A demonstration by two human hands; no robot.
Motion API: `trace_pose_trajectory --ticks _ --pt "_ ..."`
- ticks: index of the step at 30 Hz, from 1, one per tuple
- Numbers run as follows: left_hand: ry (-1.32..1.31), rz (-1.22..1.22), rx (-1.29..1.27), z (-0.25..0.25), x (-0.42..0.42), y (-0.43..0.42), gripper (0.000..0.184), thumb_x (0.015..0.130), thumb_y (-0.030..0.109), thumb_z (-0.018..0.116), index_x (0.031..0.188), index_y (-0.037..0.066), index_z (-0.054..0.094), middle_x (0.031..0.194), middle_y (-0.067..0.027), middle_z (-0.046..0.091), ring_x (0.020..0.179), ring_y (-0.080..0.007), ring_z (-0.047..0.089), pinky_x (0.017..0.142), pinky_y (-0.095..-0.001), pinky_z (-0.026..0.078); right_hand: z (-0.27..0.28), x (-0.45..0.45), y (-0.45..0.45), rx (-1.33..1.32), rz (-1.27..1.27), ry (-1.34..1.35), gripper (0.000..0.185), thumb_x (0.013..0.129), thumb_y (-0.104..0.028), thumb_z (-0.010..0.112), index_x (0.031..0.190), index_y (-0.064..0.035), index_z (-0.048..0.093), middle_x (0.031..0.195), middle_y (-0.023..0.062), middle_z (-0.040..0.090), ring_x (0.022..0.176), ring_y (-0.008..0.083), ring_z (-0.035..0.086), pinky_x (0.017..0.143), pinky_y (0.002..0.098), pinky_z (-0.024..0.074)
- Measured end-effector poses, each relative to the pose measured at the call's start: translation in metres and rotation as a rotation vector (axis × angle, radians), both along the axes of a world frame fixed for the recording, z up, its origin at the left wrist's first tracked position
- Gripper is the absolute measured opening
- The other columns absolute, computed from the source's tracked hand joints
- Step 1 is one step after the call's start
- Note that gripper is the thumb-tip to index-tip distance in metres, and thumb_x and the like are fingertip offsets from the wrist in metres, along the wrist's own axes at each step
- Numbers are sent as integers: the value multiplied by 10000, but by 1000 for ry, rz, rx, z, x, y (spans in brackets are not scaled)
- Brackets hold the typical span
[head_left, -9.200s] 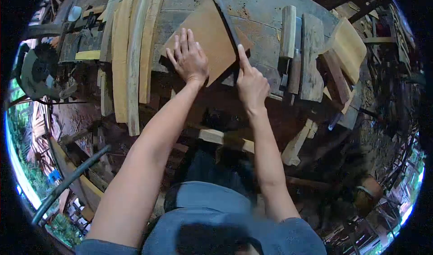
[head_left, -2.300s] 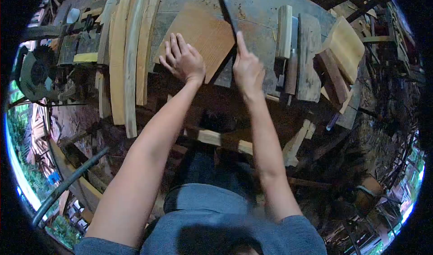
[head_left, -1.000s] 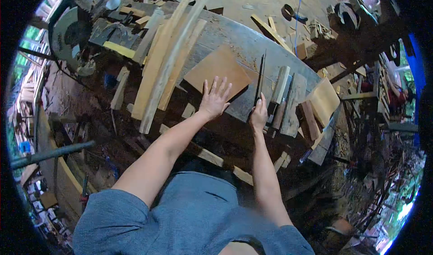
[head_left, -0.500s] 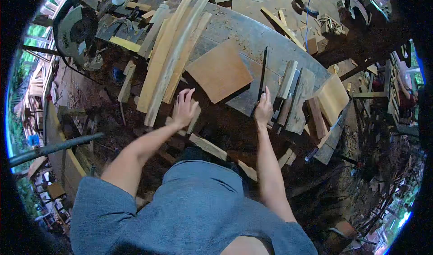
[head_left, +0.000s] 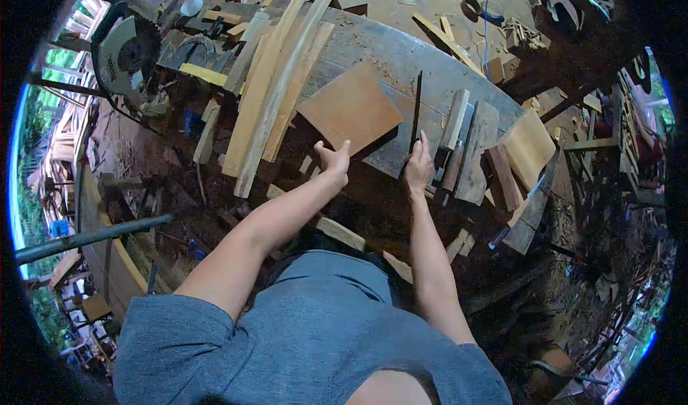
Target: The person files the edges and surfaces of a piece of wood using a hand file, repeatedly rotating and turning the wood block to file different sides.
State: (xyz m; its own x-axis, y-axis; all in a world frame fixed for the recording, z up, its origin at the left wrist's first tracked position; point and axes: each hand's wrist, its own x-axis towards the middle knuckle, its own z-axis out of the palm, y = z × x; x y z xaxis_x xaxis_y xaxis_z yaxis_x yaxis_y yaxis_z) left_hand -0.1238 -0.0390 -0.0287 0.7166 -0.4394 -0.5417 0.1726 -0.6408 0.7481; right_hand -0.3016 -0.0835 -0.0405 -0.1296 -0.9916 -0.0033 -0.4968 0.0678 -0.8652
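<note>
A square, flat wooden board (head_left: 351,110) lies turned at an angle on the workbench. My left hand (head_left: 335,164) is at its near edge with thumb and fingers apart; whether the fingertips touch the wood I cannot tell. Right of the board, a long thin black bar (head_left: 418,104) points away from me. Beside that bar's near end is my right hand (head_left: 420,167), its fingers stretched forward and its palm turned inward. Any contact with the bar is unclear.
Long wooden strips (head_left: 276,90) cross the bench (head_left: 412,47) on the left. To the right lie a grey block (head_left: 478,154), a pale block (head_left: 456,118) and a curved wooden piece (head_left: 529,154). A circular saw (head_left: 127,55) stands far left, and a metal pipe (head_left: 93,239) juts in below it.
My left hand has moved right, from beside the long strips to the near edge of the square board. My right hand stays beside the black bar.
</note>
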Motion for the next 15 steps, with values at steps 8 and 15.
trace_pose_trajectory --ticks 8,15 --pt "514 -152 -309 11 28 21 360 895 247 728 1155 59 566 1001 -47 660 819 -123 623 676 -279 520 -2 0 -5 -3 -10 -40 446 1040 -347 388 1397 -109 506 1270 219 613 1136 385 610 933 423 473" --pt "127 -842 -18 -9 105 56 419 890 332 730 1151 28 606 934 -27 648 765 -104 609 678 -290 531 -31 -8 -11 -4 -10 -83 478 1030 -385 381 1392 -101 514 1111 186 667 935 308 645 851 406 472"
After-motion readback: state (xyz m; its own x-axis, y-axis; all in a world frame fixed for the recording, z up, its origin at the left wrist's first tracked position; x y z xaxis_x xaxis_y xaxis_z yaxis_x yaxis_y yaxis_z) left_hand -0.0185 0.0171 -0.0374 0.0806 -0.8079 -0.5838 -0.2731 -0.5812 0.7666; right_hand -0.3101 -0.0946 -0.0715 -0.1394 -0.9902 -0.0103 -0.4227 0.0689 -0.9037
